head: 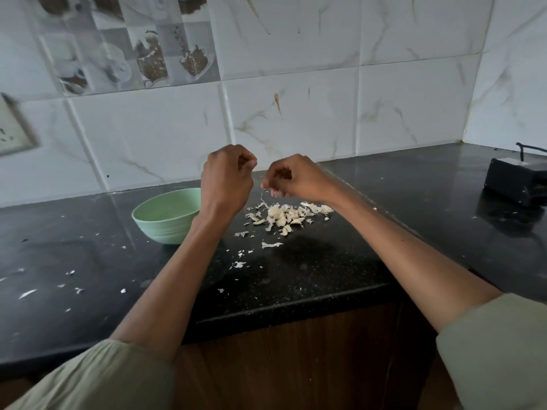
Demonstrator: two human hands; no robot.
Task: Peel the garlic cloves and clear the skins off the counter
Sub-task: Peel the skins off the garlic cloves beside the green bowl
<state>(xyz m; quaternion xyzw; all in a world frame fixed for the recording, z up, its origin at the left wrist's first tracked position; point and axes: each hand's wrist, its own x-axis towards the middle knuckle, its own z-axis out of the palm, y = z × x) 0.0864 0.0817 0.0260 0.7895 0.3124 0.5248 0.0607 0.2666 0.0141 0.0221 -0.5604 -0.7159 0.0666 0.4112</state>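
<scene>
Garlic cloves (pixel 282 216) lie heaped among papery skins (pixel 271 245); both hands (pixel 226 180) (pixel 296 180) curled, contents indiscernible.

We stand before a black speckled counter (pixel 310 270), glossy and catching dull reflections. Behind the counter rises a wall of white marble-look tiles (pixel 296 113) with faint grey-gold veins and a few brownish streaks. Above the counter's left part we see a band of printed tiles (pixel 127 45) showing cups and coffee beans, and a blurred switch plate (pixel 13 128) at the far left edge. At the counter's right end the wall turns a corner. Below the counter's front edge runs a dark wood-grain cabinet front (pixel 296 365). Light is soft and dim.
</scene>
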